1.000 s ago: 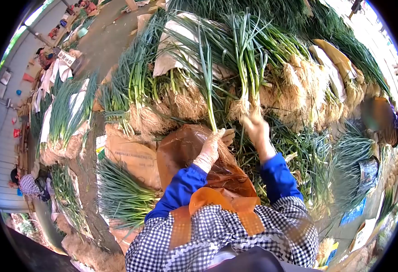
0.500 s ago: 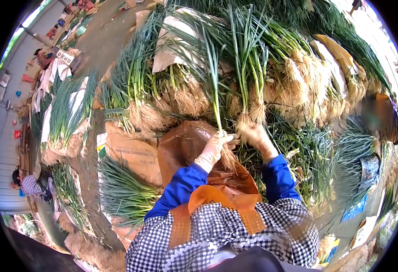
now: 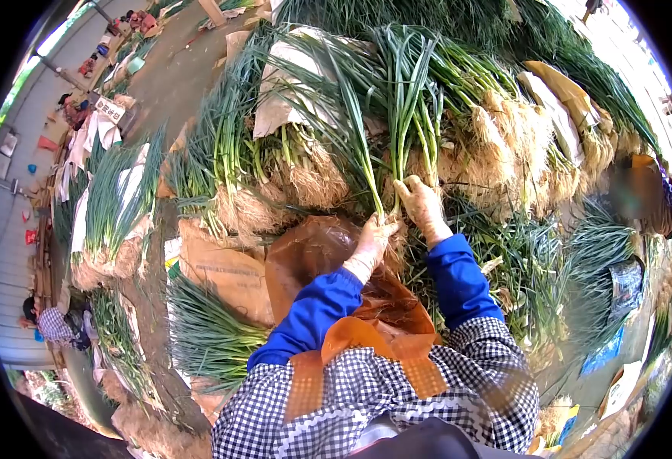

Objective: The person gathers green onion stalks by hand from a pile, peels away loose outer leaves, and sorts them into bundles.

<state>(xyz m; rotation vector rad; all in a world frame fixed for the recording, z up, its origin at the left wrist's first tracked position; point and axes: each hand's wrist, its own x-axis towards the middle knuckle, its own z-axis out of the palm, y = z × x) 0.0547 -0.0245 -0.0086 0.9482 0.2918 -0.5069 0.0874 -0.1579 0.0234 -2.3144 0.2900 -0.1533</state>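
My left hand [image 3: 374,239] is closed round the lower ends of a few green onions [image 3: 363,168], whose leaves point away from me. Just right of it, my right hand [image 3: 423,205] pinches the base of another green onion stalk [image 3: 400,149] at the near edge of the pile. The fingertips are partly hidden. Pale stringy roots hang below the hands, over an orange-brown plastic apron [image 3: 313,245] across my lap.
Ahead lie heaped green onions with root clumps [image 3: 512,145], partly under a pale sack [image 3: 290,76]. Loose leaves [image 3: 504,260] cover the ground at right. A bundle of green onions [image 3: 217,329] lies at left by a tan sack [image 3: 225,268]. Another person [image 3: 57,325] is far left.
My right hand has moved forward onto a stalk at the pile, from beside the roots in my left hand. My left hand has shifted slightly right, still holding its green onions.
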